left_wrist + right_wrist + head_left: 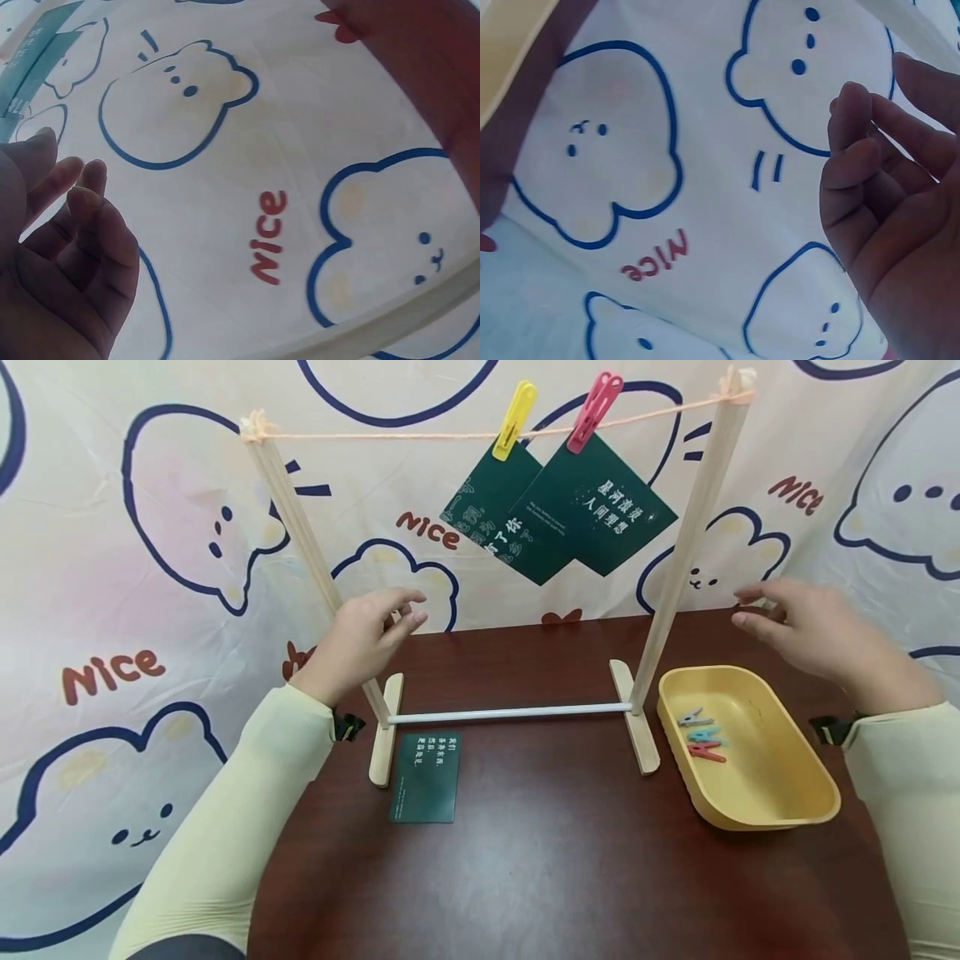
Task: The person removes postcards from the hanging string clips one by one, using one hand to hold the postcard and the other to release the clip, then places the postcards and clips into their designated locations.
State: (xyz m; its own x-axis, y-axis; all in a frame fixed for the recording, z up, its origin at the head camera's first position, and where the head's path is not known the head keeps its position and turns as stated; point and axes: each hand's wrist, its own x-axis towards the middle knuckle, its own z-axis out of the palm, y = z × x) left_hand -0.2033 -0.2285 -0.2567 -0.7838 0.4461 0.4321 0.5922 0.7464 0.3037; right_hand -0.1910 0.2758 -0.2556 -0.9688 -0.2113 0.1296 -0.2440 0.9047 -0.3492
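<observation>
My left hand (pixel 372 631) hovers by the left post of a wooden frame, fingers loosely curled around nothing. To the right of the frame, my right hand (pixel 806 622) hangs in the air above the far side of a yellow basin (pixel 765 752), also holding nothing. Both wrist views show the bare, relaxed left fingers (pixel 96 196) and right fingers (pixel 851 161). Two dark green cards hang from the string: a left card (pixel 487 485) under a yellow clothespin (pixel 515 420), and a right card (pixel 577 510) under a pink clothespin (pixel 595 412), partly overlapping it.
Another green card (pixel 425 781) lies on the dark table (pixel 540 877) near the frame's left foot (pixel 386 743). Several small clothespins (pixel 703 735) lie inside the basin. A white rod (pixel 510 713) joins the posts low down. Behind stands a patterned cloth (pixel 82 568).
</observation>
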